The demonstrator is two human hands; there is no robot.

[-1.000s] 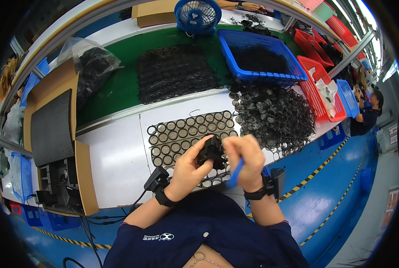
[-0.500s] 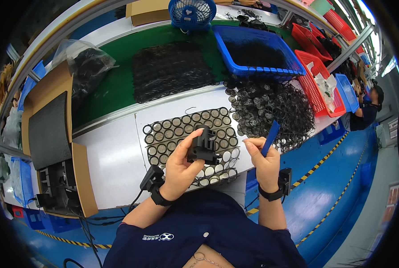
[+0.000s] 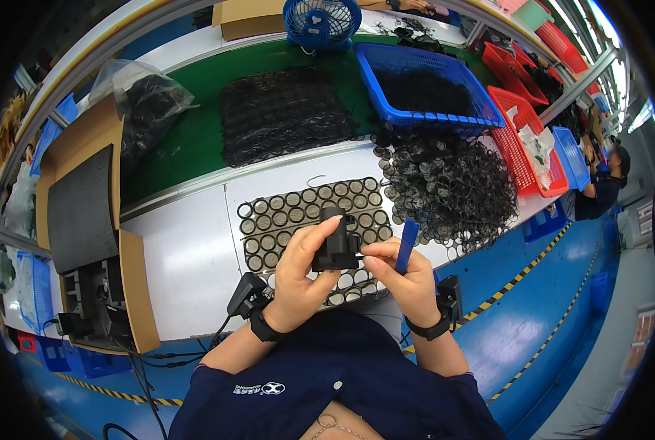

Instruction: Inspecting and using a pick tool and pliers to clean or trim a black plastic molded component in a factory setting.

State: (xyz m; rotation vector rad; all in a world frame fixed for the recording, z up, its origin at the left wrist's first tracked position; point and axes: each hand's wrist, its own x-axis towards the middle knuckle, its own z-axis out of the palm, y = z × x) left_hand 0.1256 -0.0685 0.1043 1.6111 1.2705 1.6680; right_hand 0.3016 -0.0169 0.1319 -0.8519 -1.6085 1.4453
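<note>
Left hand [image 3: 295, 273] was curled in a grip, thumb opposite the fingers [image 3: 317, 239]. Right hand [image 3: 409, 284] was just beside it, pinching. Both forearms [image 3: 442, 355] angled inward from below.

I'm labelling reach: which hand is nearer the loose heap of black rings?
Right. The right hand is just below the heap's left side in the picture; the left hand, holding the black block, is farther left.
</note>
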